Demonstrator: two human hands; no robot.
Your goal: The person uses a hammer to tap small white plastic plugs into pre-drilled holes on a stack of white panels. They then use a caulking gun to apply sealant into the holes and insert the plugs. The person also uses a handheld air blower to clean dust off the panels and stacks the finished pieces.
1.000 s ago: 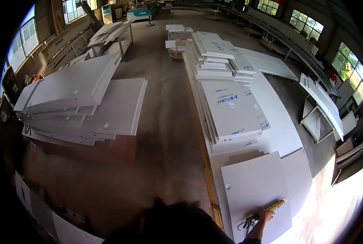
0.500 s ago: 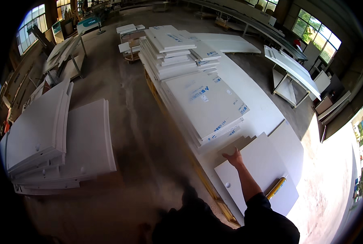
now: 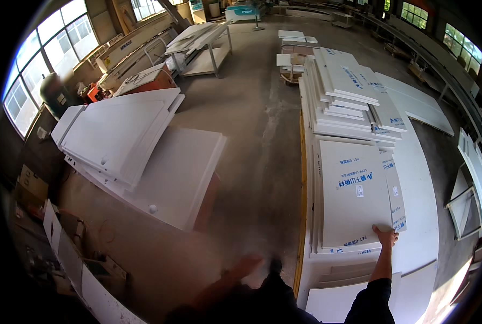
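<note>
A white panel (image 3: 354,200) with blue printing lies on top of a stack to the right of the walkway. My right hand (image 3: 385,236) is at its near right corner, thumb on the top face and fingers curled at the edge beside a narrower printed panel (image 3: 398,208). Low in the middle, my left hand (image 3: 247,264) is smeared by motion, apart from the panels, and its fingers cannot be made out. Plain white boards (image 3: 335,301) lie nearest me, partly behind my right sleeve.
Taller stacks of white panels (image 3: 343,81) stand farther along the long bench. On the left, large white panels (image 3: 116,129) are piled up, with a lower panel (image 3: 181,173) jutting toward the concrete walkway (image 3: 257,119). A person (image 3: 54,97) stands by the left windows.
My view has swung left. My right hand has gone from above the plain near boards to the printed panel's near right corner. My left hand has come into view.
</note>
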